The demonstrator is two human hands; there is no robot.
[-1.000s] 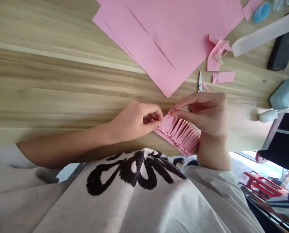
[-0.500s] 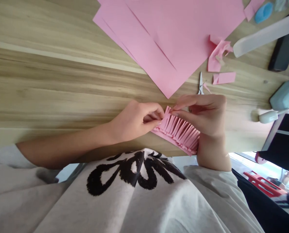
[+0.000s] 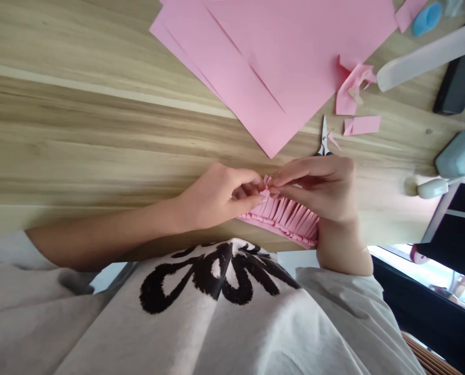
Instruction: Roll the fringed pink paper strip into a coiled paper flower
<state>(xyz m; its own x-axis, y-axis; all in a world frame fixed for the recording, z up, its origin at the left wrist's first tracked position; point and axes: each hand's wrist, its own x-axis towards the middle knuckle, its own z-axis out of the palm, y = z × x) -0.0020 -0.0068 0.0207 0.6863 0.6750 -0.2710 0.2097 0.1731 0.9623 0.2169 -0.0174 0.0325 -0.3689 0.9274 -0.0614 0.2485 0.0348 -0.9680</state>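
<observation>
Left hand [image 3: 221, 195] and right hand [image 3: 322, 185] pinch cut paper [image 3: 292, 214].
Fingers squeeze strips at one end; scissors [image 3: 324, 141] lie near the right hand.

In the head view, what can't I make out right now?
Head view:
Scissors: handles mostly behind the right hand.
Fringed pink paper: upper-left part behind the left hand.
Large pink sheets: far ends cut off by the top edge.
Black object: partly hidden by the white strip.
</observation>
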